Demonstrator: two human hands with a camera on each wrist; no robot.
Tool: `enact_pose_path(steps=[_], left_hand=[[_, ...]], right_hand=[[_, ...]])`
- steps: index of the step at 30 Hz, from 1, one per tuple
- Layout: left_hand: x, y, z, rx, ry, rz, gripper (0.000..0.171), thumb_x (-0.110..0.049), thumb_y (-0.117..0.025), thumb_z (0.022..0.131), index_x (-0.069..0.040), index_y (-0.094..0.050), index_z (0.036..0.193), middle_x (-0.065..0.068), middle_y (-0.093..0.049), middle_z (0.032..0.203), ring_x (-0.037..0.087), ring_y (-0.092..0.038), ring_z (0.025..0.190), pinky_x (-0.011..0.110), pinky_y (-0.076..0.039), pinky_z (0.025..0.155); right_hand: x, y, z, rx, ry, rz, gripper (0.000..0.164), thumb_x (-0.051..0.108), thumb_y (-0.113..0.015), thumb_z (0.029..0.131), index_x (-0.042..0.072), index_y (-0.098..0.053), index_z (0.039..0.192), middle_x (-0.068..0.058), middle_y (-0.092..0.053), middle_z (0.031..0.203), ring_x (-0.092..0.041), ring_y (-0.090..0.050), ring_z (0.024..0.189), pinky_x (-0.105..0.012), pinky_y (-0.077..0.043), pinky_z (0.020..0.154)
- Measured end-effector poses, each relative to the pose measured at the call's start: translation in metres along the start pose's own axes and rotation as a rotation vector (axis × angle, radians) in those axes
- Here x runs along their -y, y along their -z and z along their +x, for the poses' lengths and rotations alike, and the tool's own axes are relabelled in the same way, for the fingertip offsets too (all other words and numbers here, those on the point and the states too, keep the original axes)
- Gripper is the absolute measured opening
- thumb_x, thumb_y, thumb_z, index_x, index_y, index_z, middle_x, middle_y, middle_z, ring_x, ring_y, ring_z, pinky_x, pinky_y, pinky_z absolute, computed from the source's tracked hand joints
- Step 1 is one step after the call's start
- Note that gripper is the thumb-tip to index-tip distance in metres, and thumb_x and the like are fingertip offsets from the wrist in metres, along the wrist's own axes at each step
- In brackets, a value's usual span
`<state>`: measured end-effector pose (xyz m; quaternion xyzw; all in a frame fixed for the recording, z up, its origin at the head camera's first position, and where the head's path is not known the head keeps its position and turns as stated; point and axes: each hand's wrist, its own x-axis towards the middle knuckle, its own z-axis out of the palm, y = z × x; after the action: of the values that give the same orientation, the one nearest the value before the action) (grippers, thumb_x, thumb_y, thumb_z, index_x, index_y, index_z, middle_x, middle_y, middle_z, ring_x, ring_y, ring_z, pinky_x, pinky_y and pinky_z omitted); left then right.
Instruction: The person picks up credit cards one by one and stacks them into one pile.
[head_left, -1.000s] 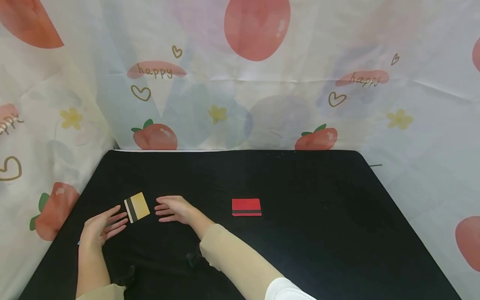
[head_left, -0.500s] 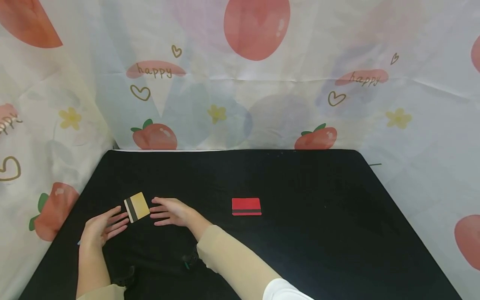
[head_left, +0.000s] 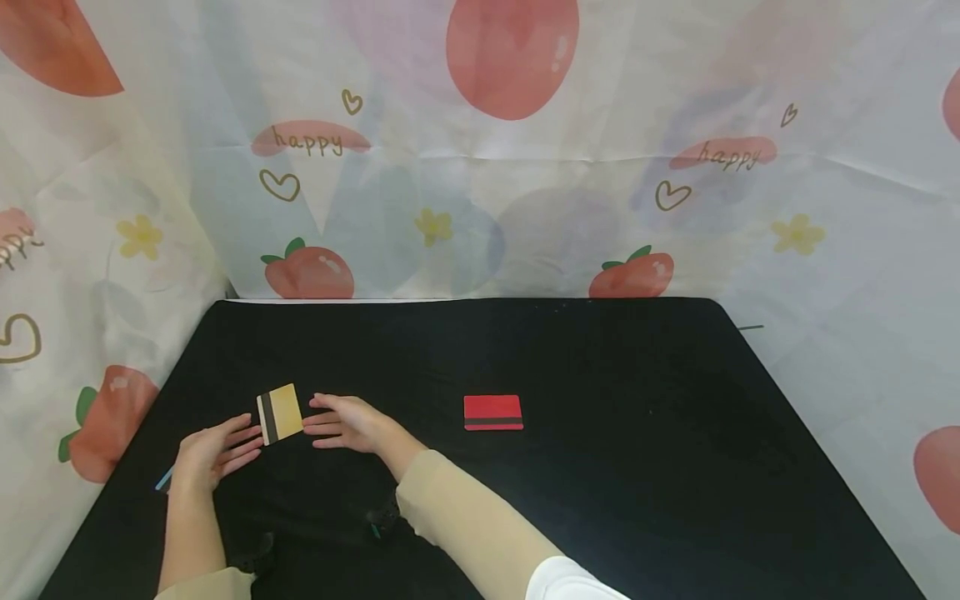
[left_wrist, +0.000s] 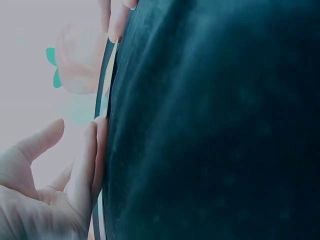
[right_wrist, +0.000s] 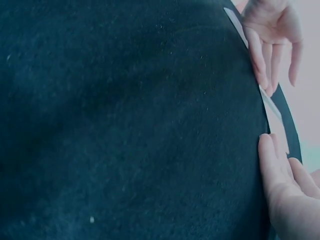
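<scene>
A yellow card (head_left: 283, 414) with a dark stripe lies flat on the black table, between the two hands. The left hand (head_left: 215, 451) has its straight fingertips right at the card's striped left edge. From the other side, the right hand (head_left: 348, 423) reaches its extended fingertips to the right edge. The left wrist view shows the card (left_wrist: 110, 75) nearly edge-on, with left fingers (left_wrist: 86, 160) below it. In the right wrist view the card (right_wrist: 274, 120) spans the gap between both hands' fingertips. Neither hand pinches anything.
A red card (head_left: 492, 407) with a dark stripe lies right of the right hand. Partly hidden behind the left hand is a thin blue-edged item (head_left: 163, 480). The black tabletop (head_left: 637, 458) meets a fruit-print cloth (head_left: 480, 192) at the back and left.
The yellow card has shifted slightly right and turned a little more upright. The left hand moved right with it, uncovering more of the blue-edged item. The right hand went left, then slightly back right.
</scene>
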<state>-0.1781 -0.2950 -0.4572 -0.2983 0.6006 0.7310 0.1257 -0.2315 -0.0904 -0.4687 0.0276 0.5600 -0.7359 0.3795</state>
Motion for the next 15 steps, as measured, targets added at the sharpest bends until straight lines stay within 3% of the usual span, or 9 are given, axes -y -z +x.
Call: enact_pose_path(steps=[5,8,12,15], left_hand=[[0.001,-0.004,0.0,-0.013,-0.031,0.042,0.009,-0.019,-0.061,0.088,-0.01,-0.062,0.09,-0.004,-0.065,0.071,0.014,-0.068,0.068,0.031,-0.056,0.07],[0.001,-0.008,0.0,-0.035,-0.047,0.08,0.009,-0.013,-0.065,0.085,-0.007,-0.066,0.091,-0.003,-0.064,0.069,0.012,-0.067,0.065,0.03,-0.056,0.067],[0.002,-0.01,0.0,-0.058,-0.052,0.111,0.033,-0.008,-0.067,0.083,0.006,-0.058,0.111,-0.001,-0.063,0.066,0.012,-0.066,0.061,0.029,-0.057,0.064],[0.002,-0.011,0.0,-0.054,-0.051,0.126,0.045,-0.008,-0.066,0.083,0.009,-0.05,0.121,-0.001,-0.063,0.066,0.011,-0.065,0.061,0.028,-0.056,0.064]], right_hand=[[0.0,0.002,0.001,0.003,-0.003,0.011,0.041,0.03,-0.047,0.096,0.0,-0.052,0.123,-0.019,-0.061,0.113,-0.031,-0.057,0.108,-0.045,-0.046,0.092],[0.001,0.003,0.001,0.007,-0.005,0.006,0.042,0.031,-0.047,0.096,0.0,-0.052,0.122,-0.019,-0.061,0.113,-0.03,-0.057,0.108,-0.045,-0.047,0.092],[0.001,0.003,0.001,0.004,-0.001,-0.013,0.042,0.031,-0.047,0.095,-0.001,-0.053,0.121,-0.018,-0.062,0.111,-0.029,-0.059,0.106,-0.043,-0.048,0.091],[0.0,0.003,0.002,-0.008,-0.008,-0.022,0.039,0.029,-0.048,0.095,-0.002,-0.055,0.118,-0.017,-0.064,0.107,-0.029,-0.06,0.104,-0.042,-0.049,0.09]])
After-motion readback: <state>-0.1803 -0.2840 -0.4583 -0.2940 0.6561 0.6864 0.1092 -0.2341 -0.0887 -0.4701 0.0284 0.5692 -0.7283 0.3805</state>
